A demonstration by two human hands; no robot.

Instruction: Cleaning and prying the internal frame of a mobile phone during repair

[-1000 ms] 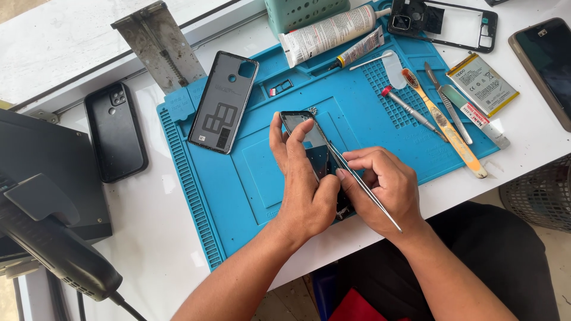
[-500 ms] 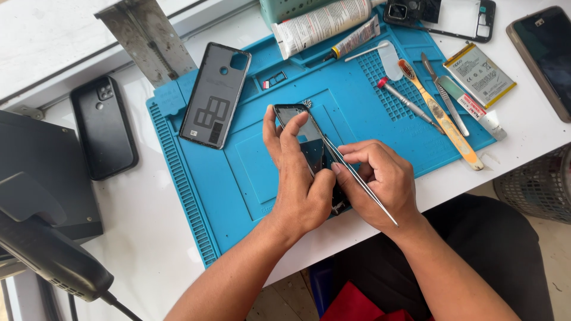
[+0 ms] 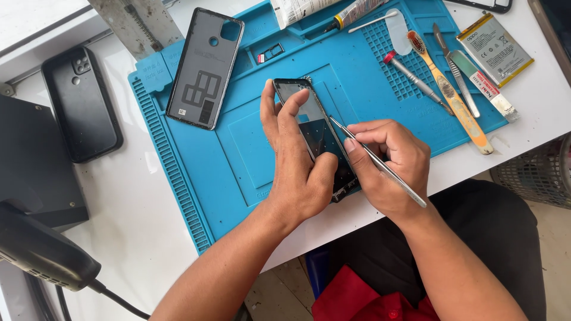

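Steel tweezers [image 3: 380,163] – pinched in the right hand [image 3: 389,169] – slant toward the phone [image 3: 315,134], whose long axis runs away–toward; the left hand [image 3: 297,166] clasps it.

Dark phone screen [image 3: 315,128] mid mat; yellow-labelled battery [image 3: 493,50] top right.

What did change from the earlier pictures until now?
Very little. The left hand still grips the phone, and the right hand still holds the tweezers at its edge. Only the camera shifted, so the blue mat sits differently in view. Nothing was picked up or let go.
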